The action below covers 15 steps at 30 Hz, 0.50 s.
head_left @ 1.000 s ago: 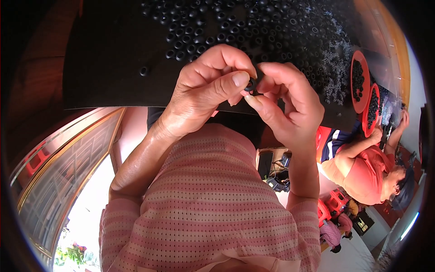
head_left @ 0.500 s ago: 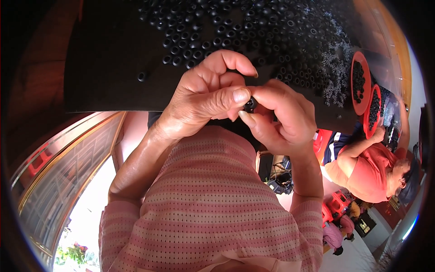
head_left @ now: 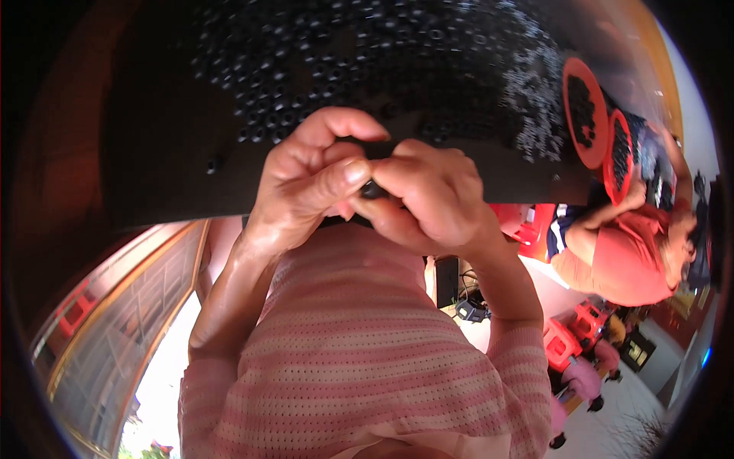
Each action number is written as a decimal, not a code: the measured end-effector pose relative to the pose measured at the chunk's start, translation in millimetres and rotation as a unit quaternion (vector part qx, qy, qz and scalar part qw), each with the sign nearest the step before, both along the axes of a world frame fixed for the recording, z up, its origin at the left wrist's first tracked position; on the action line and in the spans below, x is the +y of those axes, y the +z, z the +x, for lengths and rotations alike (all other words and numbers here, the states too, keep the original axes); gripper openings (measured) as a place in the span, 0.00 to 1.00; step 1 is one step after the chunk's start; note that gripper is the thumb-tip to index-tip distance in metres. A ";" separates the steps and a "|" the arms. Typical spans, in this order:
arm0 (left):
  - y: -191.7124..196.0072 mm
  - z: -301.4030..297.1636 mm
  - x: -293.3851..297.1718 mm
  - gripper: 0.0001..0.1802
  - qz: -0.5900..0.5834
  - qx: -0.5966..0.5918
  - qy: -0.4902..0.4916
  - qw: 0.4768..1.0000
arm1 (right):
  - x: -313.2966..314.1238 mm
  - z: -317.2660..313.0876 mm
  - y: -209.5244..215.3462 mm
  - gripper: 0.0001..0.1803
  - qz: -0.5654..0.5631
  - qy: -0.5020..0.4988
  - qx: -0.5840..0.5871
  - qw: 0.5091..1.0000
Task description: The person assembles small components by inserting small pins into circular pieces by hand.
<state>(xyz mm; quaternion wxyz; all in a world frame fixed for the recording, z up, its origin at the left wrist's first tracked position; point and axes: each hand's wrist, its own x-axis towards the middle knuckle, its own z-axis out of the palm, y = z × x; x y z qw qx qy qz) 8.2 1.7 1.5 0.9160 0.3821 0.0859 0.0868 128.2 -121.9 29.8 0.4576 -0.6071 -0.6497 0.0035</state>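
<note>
In front of my chest, both hands meet at a small, round black piece (head_left: 371, 189) that looks like the rings on the table. My right hand (head_left: 430, 197) pinches it between thumb and forefinger. From the other side my left hand (head_left: 304, 180) closes on it, its thumb tip against the piece and its forefinger curled above. Fingers cover most of it, so its far side is hidden. Many black rings (head_left: 279, 103) lie spread over the dark table (head_left: 164, 191) beyond my hands. One ring (head_left: 213, 165) sits apart on the left.
Small pale, shiny pieces (head_left: 535, 107) are scattered at the table's right. Beyond them are a red bowl (head_left: 602, 115) and a second red bowl (head_left: 612, 174), both holding black pieces. A co-worker (head_left: 634, 264) in an orange-red top sits on the right. Red stools (head_left: 562, 342) stand behind.
The view has shifted, so the table and bowls appear farther left. My hands stay together on the black piece; my right fingers now cover more of it.
</note>
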 end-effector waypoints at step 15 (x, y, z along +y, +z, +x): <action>-7.3 1.9 -4.1 0.14 0.106 -0.052 0.026 0.993 | -148.0 192.8 34.6 0.16 -0.180 -0.487 0.037 0.854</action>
